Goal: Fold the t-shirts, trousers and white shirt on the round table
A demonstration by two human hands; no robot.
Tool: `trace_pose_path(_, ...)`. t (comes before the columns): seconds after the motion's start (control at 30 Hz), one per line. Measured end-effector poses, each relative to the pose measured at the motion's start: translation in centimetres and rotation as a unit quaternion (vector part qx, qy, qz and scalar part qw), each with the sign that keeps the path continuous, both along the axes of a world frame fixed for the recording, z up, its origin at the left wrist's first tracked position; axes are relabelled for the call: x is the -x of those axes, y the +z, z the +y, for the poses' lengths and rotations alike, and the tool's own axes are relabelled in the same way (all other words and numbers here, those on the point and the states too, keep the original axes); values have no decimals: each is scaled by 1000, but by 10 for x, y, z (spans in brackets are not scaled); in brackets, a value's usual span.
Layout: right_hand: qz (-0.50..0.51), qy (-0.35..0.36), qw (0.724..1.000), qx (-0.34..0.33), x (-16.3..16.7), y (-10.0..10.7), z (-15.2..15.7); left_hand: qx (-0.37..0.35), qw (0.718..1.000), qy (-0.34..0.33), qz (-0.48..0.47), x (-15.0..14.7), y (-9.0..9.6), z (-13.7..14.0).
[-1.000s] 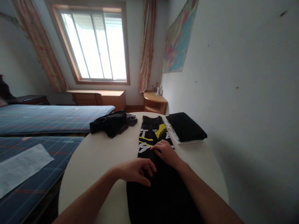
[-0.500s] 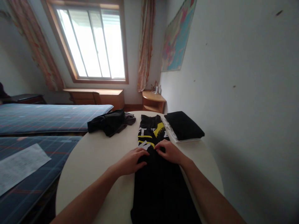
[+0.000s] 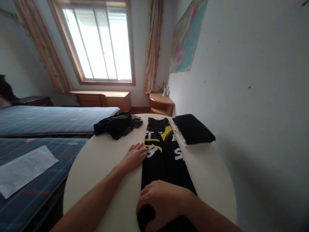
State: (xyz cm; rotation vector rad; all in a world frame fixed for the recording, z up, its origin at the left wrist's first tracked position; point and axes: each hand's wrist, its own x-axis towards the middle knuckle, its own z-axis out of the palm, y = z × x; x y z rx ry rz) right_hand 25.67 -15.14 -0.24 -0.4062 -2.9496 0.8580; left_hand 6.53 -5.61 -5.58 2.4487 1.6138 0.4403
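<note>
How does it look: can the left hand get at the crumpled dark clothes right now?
Likely yes: the left hand lies at the left edge of the printed black garment, and only white tabletop shows between it and the crumpled dark clothes.

A long, narrow black cloth garment, with white lettering and yellow bands, lies stretched out, its print beside and beyond the left hand, plain fabric beneath the right hand.
</note>
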Motion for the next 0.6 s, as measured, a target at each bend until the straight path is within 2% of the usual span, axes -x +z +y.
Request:
trace_pose_path(0.2,-27,60,990,124,-6,4,2,10,1000,6,19,-1,-3,4)
trace_pose_path(0.37,-103,64,948,295,-14,5,7,4,1000,10,11,-2,-2,3)
trace_pose_path(0.43,-67,17,935,349,-24,11,17,-23,1000,-3,-8,-4,1,0)
trace_pose_path(0.47,-34,-28,936,350,-30,14,23,-43,999,-20,-22,-5,3,-3)
trace_pose_path(0.53,47,-157,943,291,-46,16,40,-76,992,-85,-49,-10,10,-10)
trace_pose_path(0.6,119,-289,932,183,-64,13,58,-77,979,-178,-64,-19,18,-22)
